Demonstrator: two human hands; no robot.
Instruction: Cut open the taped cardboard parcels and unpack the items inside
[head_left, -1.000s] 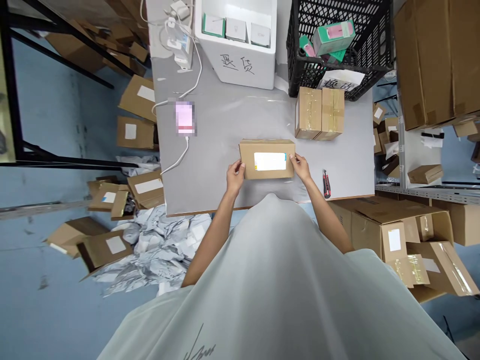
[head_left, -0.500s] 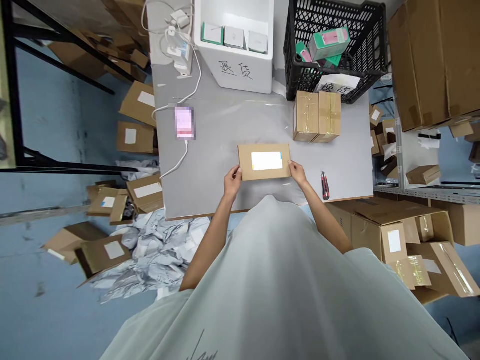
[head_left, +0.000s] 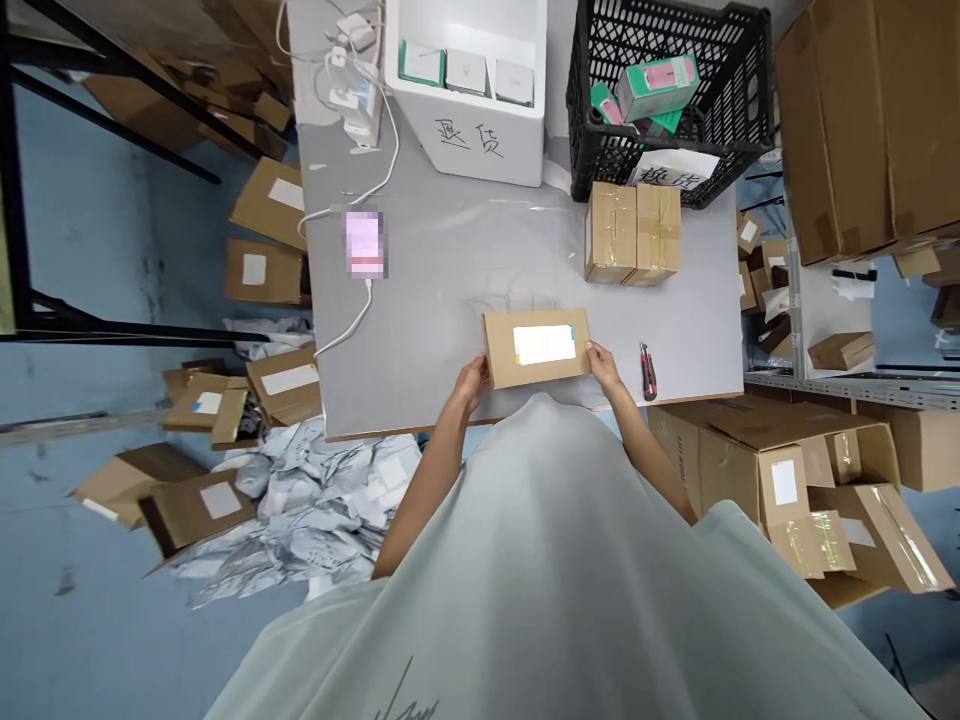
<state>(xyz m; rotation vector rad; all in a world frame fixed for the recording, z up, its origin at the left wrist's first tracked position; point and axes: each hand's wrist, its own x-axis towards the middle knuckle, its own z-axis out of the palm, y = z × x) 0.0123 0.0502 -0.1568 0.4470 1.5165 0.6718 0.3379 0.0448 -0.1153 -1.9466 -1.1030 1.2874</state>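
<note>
A flat brown cardboard box (head_left: 501, 350) with a white label on its upper face is held near the front edge of the grey table (head_left: 420, 330). My left hand (head_left: 472, 382) grips its left end, fingers closed at the lower corner. On the opposite end my right hand (head_left: 602, 364) pinches the right edge. The box is slightly tilted, its right end farther from me. To the right of my right hand lies a red and black utility knife (head_left: 649, 373). The undersides of the box and some fingers are hidden.
Two taped cartons (head_left: 632, 235) stand at the back right before a black plastic crate (head_left: 671, 120) holding green and pink boxes. A white foam box (head_left: 480, 145) with small boxes stands behind. A phone-like device (head_left: 365, 244) on a white cable lies left.
Both hands have drawn the cardboard box toward my body and a little right. It has turned slightly, its left end now nearer me.
</note>
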